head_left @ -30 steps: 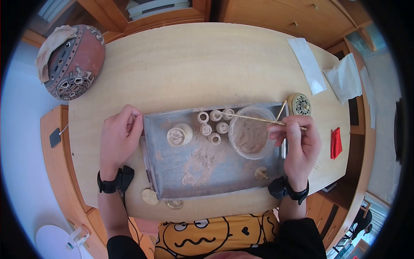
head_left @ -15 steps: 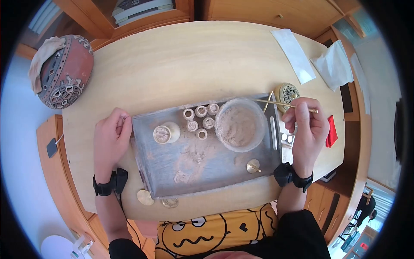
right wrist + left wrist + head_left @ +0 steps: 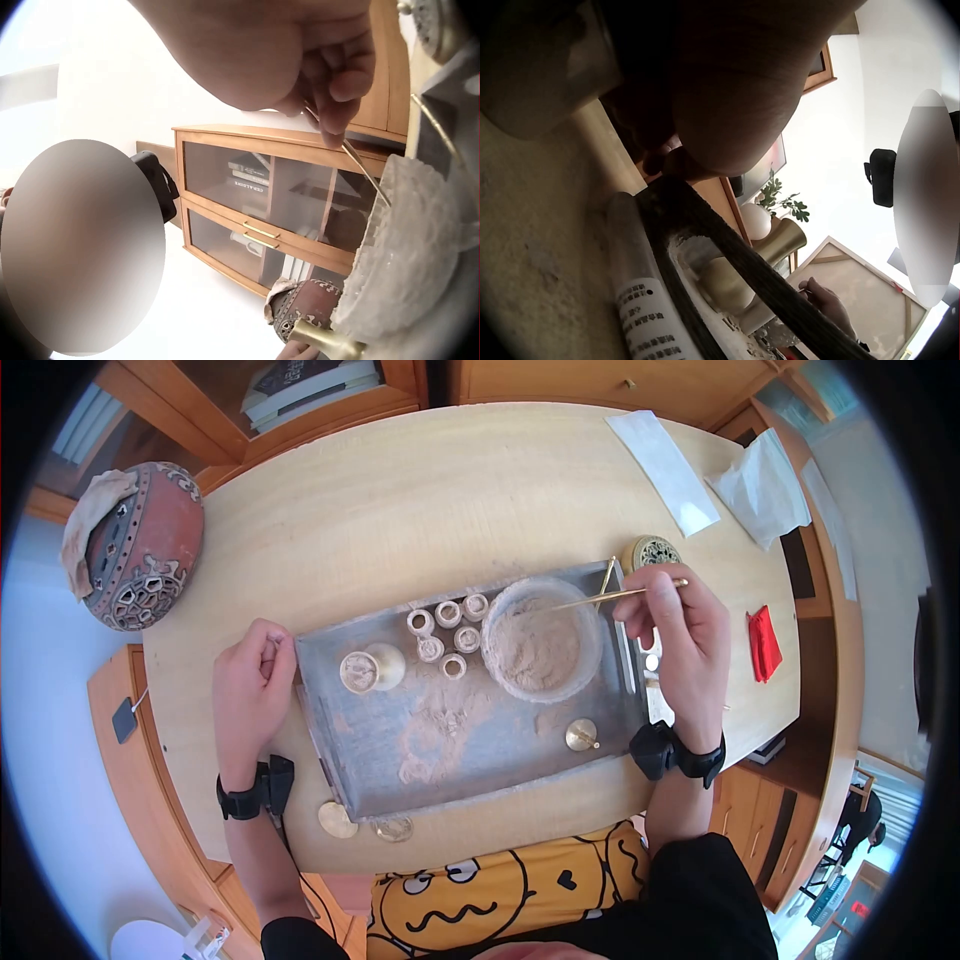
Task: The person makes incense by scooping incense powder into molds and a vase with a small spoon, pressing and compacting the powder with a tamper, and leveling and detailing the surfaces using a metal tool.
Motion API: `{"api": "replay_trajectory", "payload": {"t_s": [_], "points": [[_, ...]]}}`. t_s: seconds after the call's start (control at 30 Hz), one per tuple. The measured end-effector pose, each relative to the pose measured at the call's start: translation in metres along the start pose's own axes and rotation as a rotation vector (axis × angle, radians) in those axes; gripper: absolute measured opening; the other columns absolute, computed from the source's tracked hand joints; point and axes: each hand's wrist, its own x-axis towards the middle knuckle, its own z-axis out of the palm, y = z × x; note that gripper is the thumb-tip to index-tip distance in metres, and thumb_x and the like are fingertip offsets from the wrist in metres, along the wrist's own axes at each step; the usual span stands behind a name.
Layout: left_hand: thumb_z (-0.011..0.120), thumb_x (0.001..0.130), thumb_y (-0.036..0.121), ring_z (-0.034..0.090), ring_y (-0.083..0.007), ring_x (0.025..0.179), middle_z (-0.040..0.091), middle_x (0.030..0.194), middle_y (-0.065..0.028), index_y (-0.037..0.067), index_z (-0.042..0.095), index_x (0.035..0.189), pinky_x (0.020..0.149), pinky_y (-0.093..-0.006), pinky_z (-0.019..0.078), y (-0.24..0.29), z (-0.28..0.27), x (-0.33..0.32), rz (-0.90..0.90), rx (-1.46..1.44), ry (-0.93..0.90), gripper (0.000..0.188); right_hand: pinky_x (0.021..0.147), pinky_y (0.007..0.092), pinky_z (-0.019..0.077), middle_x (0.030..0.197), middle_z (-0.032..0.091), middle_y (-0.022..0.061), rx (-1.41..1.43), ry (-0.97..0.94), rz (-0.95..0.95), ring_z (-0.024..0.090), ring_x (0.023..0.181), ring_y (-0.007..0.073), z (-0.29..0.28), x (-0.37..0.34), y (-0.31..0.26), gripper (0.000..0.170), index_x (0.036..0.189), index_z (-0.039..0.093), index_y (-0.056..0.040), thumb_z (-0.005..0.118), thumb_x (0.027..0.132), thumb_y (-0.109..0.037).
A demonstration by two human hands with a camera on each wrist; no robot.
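My right hand (image 3: 682, 635) pinches a thin brass rod (image 3: 600, 599) between thumb and fingers. The rod's far end points down into a translucent bowl (image 3: 592, 645) of light brown powder; in the right wrist view the rod (image 3: 366, 174) crosses the rim of the bowl (image 3: 409, 262). Several small powder-dusted bottles (image 3: 453, 665) stand beside the bowl, and a larger pale bottle (image 3: 388, 668) filled with powder is left of them. All sit in a grey tray (image 3: 490, 755). At the tray's left corner rests my left hand (image 3: 250, 680), fingers loosely curled, holding nothing.
A brass disc tool with a stem (image 3: 581, 735) lies in the tray's near right. Behind the right hand is a pierced brass burner (image 3: 650, 550). A red cloth (image 3: 764, 645), white packets (image 3: 665, 475) and a large brown pierced pot (image 3: 160, 535) are on the table.
The rod's tip, earlier over the small bottles, swung right past the bowl and is now down in the powder. My left hand has stayed by the tray corner while the view shifted.
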Motion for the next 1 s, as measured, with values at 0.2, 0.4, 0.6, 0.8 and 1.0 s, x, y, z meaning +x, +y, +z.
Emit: {"api": "replay_trajectory", "payload": {"t_s": [0.2,0.4,0.6,0.8,1.0], "points": [[0.058,0.09,0.002,0.034,-0.0144,0.046,0.035,0.053,-0.0055,0.001,0.054,0.084,0.047,-0.0313,0.0285,-0.001,0.0,0.001,0.02,0.019,0.01,0.007,0.055,0.0194,0.0416,0.075,0.067,0.003,0.063,-0.072,0.146,0.056,0.062,0.0058,-0.001,0.009,0.008,0.031,0.093,0.066,-0.0008,0.052,0.102,-0.027],[0.059,0.09,0.003,0.035,-0.0149,0.046,0.035,0.053,-0.0058,0.001,0.054,0.084,0.047,-0.0314,0.0298,0.0,-0.001,0.0,0.035,0.0,0.02,0.008,0.053,0.02,0.0414,0.074,0.067,0.0048,0.171,-0.015,0.206,0.056,0.059,0.0068,-0.002,0.012,0.012,0.032,0.093,0.066,-0.0005,0.053,0.102,-0.028],[0.055,0.094,0.004,0.035,-0.0077,0.052,0.04,0.058,-0.0005,0.0,0.053,0.085,0.049,-0.0267,0.0277,0.001,-0.005,-0.001,0.012,0.023,-0.027,0.009,0.053,0.0211,0.0427,0.078,0.07,0.0076,0.303,0.024,0.16,0.057,0.06,0.0079,0.003,0.009,0.013,0.031,0.096,0.066,0.0003,0.052,0.102,-0.027],[0.055,0.093,0.002,0.033,-0.0084,0.052,0.038,0.057,-0.0009,0.0,0.052,0.085,0.048,-0.0273,0.0269,0.0,-0.004,-0.001,0.038,0.016,-0.026,0.009,0.055,0.0211,0.0448,0.083,0.072,0.0092,0.279,-0.01,0.105,0.06,0.063,0.0088,0.019,-0.002,0.008,0.029,0.101,0.066,0.0018,0.053,0.102,-0.024],[0.056,0.093,0.002,0.033,-0.0085,0.052,0.037,0.056,-0.0009,0.0,0.053,0.085,0.048,-0.0276,0.0266,0.0,-0.004,-0.001,0.034,0.019,-0.028,0.008,0.057,0.0215,0.0463,0.088,0.072,0.0097,0.246,-0.055,0.04,0.062,0.066,0.0096,0.024,-0.007,0.006,0.024,0.105,0.065,0.0022,0.053,0.102,-0.019]]}}
